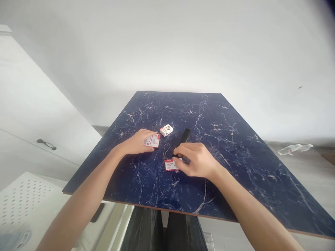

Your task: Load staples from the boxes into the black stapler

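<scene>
Red-white box (155, 141) gripped in left hand (137, 142), red-topped box (170, 165) under right fingers (180, 164), lettering too blurred.

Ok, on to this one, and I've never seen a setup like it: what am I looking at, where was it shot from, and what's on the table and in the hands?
There is no machine here, just a person using two bare hands. The single picture comes from a camera worn on the head, looking forward and down, so both forearms reach in from the bottom.

On the blue table, the left hand has its thumb and fingers around a red-and-white box. The right hand is at a red-and-white packet and partly hides it; I can't tell what it grips. A black object sticks out beyond that hand. A small white carton sits farther back, apart from both hands.
</scene>
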`<action>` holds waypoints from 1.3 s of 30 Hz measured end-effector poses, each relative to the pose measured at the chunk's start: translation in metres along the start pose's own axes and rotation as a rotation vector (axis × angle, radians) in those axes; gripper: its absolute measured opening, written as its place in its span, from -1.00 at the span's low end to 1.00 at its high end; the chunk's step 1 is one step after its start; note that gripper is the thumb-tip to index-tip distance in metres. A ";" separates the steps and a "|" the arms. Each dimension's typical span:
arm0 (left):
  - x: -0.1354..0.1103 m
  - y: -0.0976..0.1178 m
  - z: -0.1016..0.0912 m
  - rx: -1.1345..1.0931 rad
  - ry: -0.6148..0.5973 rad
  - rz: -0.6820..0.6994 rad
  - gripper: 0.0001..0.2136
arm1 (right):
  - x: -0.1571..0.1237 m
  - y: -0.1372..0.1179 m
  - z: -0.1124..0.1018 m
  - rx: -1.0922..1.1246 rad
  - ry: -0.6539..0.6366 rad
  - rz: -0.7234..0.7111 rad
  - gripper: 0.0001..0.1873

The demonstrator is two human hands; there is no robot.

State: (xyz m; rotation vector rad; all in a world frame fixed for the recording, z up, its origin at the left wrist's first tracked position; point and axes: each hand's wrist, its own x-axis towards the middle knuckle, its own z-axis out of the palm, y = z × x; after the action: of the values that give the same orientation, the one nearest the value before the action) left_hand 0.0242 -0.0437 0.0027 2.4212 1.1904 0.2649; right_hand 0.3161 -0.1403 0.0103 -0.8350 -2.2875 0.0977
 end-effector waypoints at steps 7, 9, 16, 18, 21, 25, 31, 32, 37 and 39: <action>0.004 0.038 0.023 -0.013 -0.003 0.097 -0.26 | 0.000 0.002 0.000 -0.052 0.008 0.010 -0.80; 0.003 0.040 0.026 0.006 -0.007 0.137 -0.27 | -0.002 -0.004 -0.004 -0.098 0.015 0.158 -0.82; 0.002 0.034 0.029 0.003 0.049 0.180 -0.31 | -0.009 -0.068 0.037 -0.336 -0.122 0.813 -0.63; 0.002 0.036 0.031 0.021 0.071 0.206 -0.34 | -0.007 -0.080 0.052 -0.390 -0.097 0.887 -0.57; 0.003 0.039 0.035 0.041 0.095 0.221 -0.36 | -0.004 -0.085 0.060 -0.419 -0.055 0.904 -0.60; 0.003 0.039 0.037 0.057 0.137 0.205 -0.39 | -0.020 -0.079 0.043 -0.292 -0.003 0.827 -0.75; 0.004 0.041 0.039 0.038 0.141 0.242 -0.41 | -0.043 -0.026 0.018 0.222 0.243 1.038 -0.49; 0.005 0.043 0.039 0.043 0.138 0.251 -0.41 | -0.040 -0.015 0.018 0.332 0.264 1.081 -0.53; 0.009 0.055 0.040 0.033 0.077 0.299 -0.44 | -0.009 0.014 0.023 0.732 0.309 1.085 -0.69; 0.010 0.053 0.036 0.026 0.049 0.292 -0.42 | -0.002 0.017 0.023 0.790 0.318 1.079 -0.68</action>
State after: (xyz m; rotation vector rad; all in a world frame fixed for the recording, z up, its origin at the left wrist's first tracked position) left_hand 0.0808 -0.0752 -0.0054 2.6223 0.8599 0.3997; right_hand 0.3121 -0.1244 -0.0133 -1.3744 -1.1067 1.1520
